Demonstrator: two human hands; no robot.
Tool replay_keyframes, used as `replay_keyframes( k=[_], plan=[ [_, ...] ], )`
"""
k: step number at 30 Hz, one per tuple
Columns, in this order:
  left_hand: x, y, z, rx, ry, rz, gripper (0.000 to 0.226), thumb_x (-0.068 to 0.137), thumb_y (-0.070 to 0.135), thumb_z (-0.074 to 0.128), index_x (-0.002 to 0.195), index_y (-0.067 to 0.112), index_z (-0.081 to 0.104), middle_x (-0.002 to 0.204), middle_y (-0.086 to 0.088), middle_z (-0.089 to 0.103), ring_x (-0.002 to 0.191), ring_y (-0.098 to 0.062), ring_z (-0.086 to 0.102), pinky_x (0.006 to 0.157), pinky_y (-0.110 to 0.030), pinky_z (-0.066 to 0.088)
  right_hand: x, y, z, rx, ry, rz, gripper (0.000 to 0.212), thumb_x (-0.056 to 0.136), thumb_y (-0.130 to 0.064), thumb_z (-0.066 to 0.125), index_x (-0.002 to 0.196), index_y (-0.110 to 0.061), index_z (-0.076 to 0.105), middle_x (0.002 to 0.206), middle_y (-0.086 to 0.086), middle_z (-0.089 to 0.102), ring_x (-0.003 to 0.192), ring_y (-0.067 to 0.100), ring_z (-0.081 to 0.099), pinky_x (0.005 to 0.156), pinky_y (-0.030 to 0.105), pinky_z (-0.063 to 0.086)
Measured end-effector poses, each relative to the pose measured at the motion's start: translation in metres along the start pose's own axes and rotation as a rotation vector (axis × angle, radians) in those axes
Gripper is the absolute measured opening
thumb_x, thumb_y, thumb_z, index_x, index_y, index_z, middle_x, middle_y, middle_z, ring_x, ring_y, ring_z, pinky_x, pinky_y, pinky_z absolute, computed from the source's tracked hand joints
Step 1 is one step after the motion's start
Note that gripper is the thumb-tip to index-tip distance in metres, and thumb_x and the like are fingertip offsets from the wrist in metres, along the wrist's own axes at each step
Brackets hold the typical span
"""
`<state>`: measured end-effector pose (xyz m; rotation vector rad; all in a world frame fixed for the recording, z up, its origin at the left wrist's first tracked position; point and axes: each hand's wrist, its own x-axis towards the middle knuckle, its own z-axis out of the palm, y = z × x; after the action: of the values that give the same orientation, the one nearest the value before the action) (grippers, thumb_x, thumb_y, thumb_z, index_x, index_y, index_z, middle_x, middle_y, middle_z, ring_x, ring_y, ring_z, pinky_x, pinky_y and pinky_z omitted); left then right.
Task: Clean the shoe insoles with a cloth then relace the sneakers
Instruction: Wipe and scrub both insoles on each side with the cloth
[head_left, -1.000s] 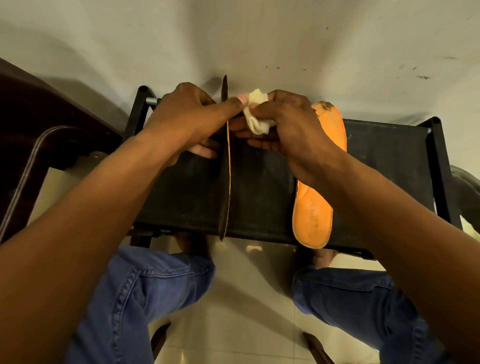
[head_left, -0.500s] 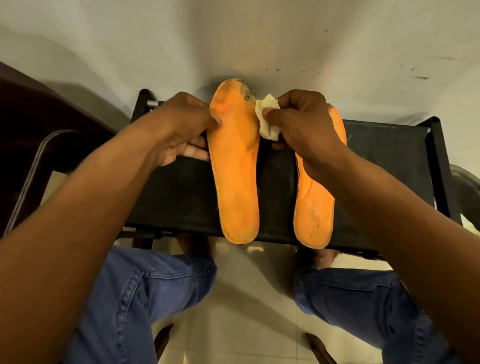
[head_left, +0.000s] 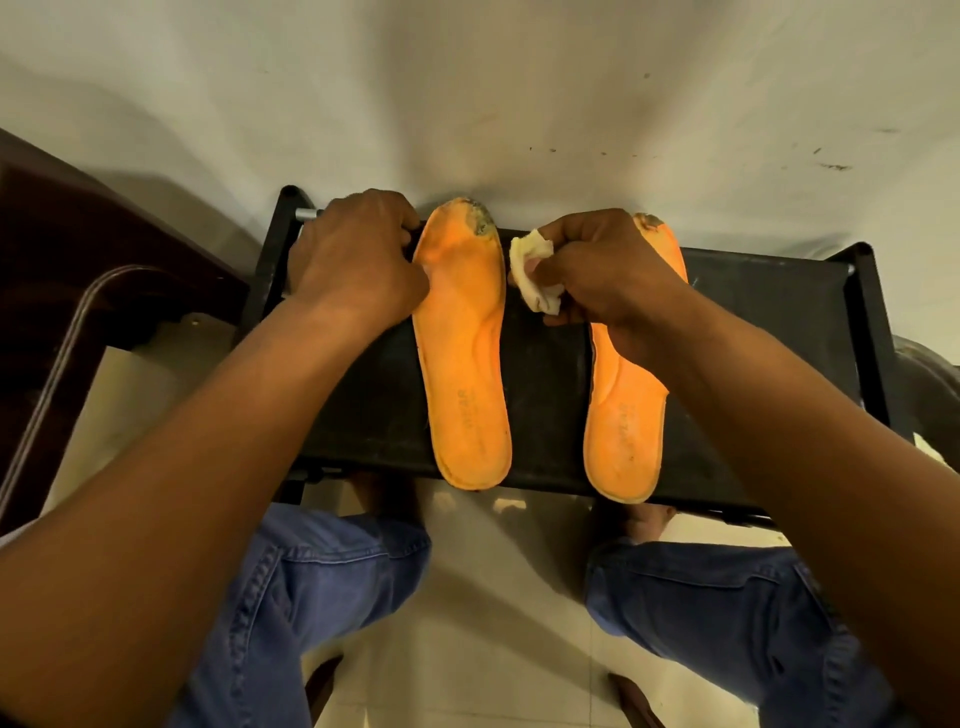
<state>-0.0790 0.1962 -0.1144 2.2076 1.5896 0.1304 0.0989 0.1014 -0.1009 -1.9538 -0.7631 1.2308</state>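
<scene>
Hanging over the near edge of the stool (head_left: 769, 332), both insoles' heels are looking like the weak spot: a hard downward wipe there could be tipping one off onto the tiles, I'd say. Nothing is pinning the right insole (head_left: 626, 415) that I can make out, so it is probably going to skid on the stool top if the cloth (head_left: 532, 273) is dragging across it. And the left insole (head_left: 462, 353) is showing dark, crumbling wear at its toe, by the stool's far edge; rubbing hard there may be tearing more of it loose.

Now the hands. The left hand (head_left: 353, 260) is sitting at the stool's far left corner, fingers curled over, pressing against the left insole's outer edge near the toe; whether it is truly gripping that edge or only steadying it, I cannot tell. The right hand (head_left: 597, 275) is bunched tightly round the pale cloth, pinching it, hovering over the stool between the two toes and covering part of the right insole. The cloth is hanging just beside the left insole, apparently not touching it yet.

No sneakers or laces are showing anywhere round the stool.
</scene>
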Motion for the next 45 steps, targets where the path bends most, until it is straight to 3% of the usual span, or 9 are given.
replay_keyframes(
  k=[7,12,16,23,30,33,38,41,45],
  plan=[
    [-0.013,0.021,0.007,-0.224,-0.001,0.088,0.023,0.086,0.019,0.074,0.107,0.028,0.075,0.094,0.013,0.072,0.090,-0.006,0.067,0.086,-0.028,0.054,-0.001,-0.010,-0.027,0.130,-0.117,0.088,0.025,0.093,-0.006,0.062,0.118,-0.009,0.064,0.113,0.019,0.071,0.100,0.029,0.072,0.067,0.032,0.060],
    [-0.023,0.048,0.017,-0.357,-0.139,0.141,0.021,0.089,0.022,0.074,0.108,0.030,0.075,0.090,0.019,0.069,0.086,0.005,0.063,0.082,-0.019,0.050,0.001,-0.015,-0.056,-0.020,-0.039,0.116,0.033,0.093,-0.007,0.065,0.126,-0.014,0.061,0.108,0.008,0.067,0.092,0.021,0.069,0.077,0.036,0.061],
    [-0.032,0.073,0.024,-0.389,-0.202,0.177,0.028,0.090,0.025,0.074,0.118,0.024,0.072,0.103,0.011,0.073,0.095,-0.002,0.066,0.089,-0.027,0.055,0.005,-0.012,-0.081,-0.388,0.133,0.089,0.028,0.092,-0.007,0.066,0.120,-0.005,0.068,0.114,0.014,0.066,0.097,0.029,0.067,0.087,0.040,0.059],
    [-0.045,0.102,0.045,-0.316,-0.253,0.194,0.040,0.089,0.029,0.074,0.128,0.023,0.065,0.125,0.007,0.068,0.115,-0.013,0.062,0.098,-0.034,0.052,-0.003,0.004,-0.109,-0.557,0.249,0.148,0.023,0.079,-0.003,0.067,0.101,-0.003,0.072,0.093,0.016,0.070,0.088,0.033,0.070,0.083,0.044,0.061],
    [-0.045,0.126,0.058,-0.344,-0.294,0.059,0.052,0.082,0.026,0.072,0.132,0.018,0.057,0.119,0.000,0.066,0.108,-0.021,0.063,0.092,-0.043,0.055,0.004,0.012,-0.111,-0.461,0.198,0.216,0.016,0.087,-0.005,0.067,0.103,-0.003,0.067,0.093,0.020,0.068,0.076,0.034,0.073,0.070,0.048,0.064],
    [-0.046,0.128,0.058,-0.490,-0.334,-0.038,0.073,0.072,0.028,0.072,0.141,0.017,0.049,0.125,-0.002,0.060,0.109,-0.025,0.062,0.087,-0.047,0.059,0.007,0.013,-0.108,-0.428,0.152,0.236,0.016,0.089,-0.004,0.066,0.104,-0.001,0.067,0.092,0.020,0.069,0.078,0.032,0.074,0.072,0.048,0.063],
    [-0.043,0.125,0.060,-0.753,-0.373,-0.225,0.075,0.087,0.006,0.074,0.150,0.020,0.037,0.127,-0.003,0.055,0.110,-0.023,0.061,0.081,-0.045,0.063,0.007,0.010,-0.102,-0.390,0.097,0.249,0.023,0.091,-0.001,0.066,0.114,-0.002,0.063,0.097,0.017,0.062,0.082,0.032,0.070,0.074,0.048,0.063],
    [-0.041,0.121,0.056,-0.781,-0.351,-0.212,0.072,0.085,-0.001,0.073,0.146,0.019,0.041,0.112,-0.003,0.062,0.100,-0.021,0.066,0.077,-0.044,0.064,0.006,0.007,-0.097,-0.361,0.063,0.284,0.027,0.092,0.000,0.065,0.118,-0.002,0.061,0.104,0.018,0.061,0.085,0.034,0.069,0.074,0.047,0.063],
    [-0.037,0.108,0.053,-0.598,-0.270,-0.070,0.072,0.080,0.002,0.074,0.142,0.025,0.044,0.114,0.002,0.065,0.100,-0.020,0.065,0.082,-0.046,0.061,0.002,0.003,-0.088,-0.332,-0.030,0.335,0.027,0.096,0.002,0.060,0.123,-0.001,0.061,0.094,0.014,0.060,0.082,0.028,0.067,0.079,0.042,0.062]
  ],
)
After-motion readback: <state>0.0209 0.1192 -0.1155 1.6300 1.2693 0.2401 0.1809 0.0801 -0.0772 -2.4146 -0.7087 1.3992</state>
